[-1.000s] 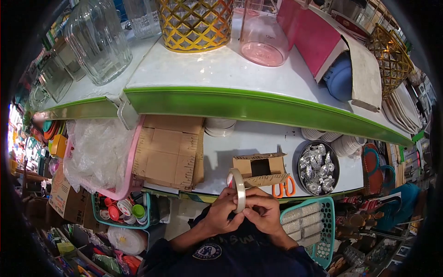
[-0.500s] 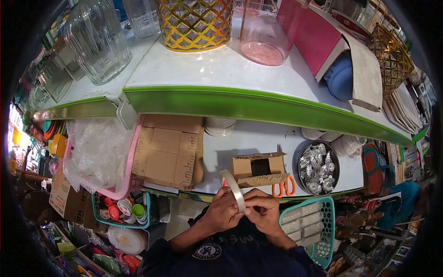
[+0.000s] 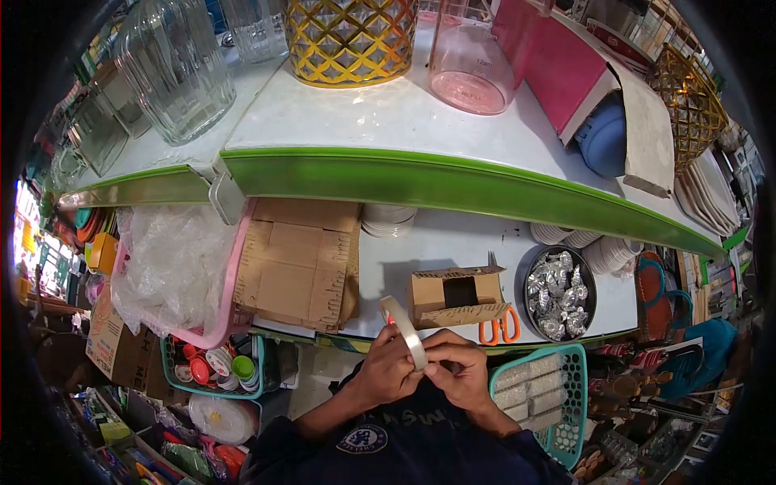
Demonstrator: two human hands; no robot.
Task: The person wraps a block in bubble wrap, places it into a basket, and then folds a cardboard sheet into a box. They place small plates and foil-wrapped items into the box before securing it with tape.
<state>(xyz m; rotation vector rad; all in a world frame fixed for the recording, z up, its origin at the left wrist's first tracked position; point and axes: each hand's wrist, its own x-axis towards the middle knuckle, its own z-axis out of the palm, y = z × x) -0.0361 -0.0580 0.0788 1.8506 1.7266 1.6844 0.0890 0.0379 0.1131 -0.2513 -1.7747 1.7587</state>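
A narrow roll of pale adhesive tape [image 3: 409, 335] stands tilted on edge in my left hand [image 3: 383, 372], whose fingers are wrapped round its lower part. My right hand [image 3: 457, 375] meets the roll's right side, thumb and fingertips pinched together by the tape edge. Whether a loose tape end lies between those fingers is too small to see. Just beyond the hands, a small cardboard box [image 3: 427, 314] lies on the lower shelf with its top open. Orange-handled scissors [image 3: 499, 330] rest beside it, their blades partly hidden behind the box.
A round black pan [image 3: 596, 311] holds many silver pieces. Flattened cardboard [image 3: 291, 271] and a pink basket [image 3: 225, 311] with plastic wrap are on the left. Below right sits a teal basket [image 3: 575, 388] of packets. The green-edged upper shelf [image 3: 404, 178] overhangs, bearing glassware.
The view has shifted slightly. Both hands stay together at the tape roll, with the right fingers moved only a little against its edge.
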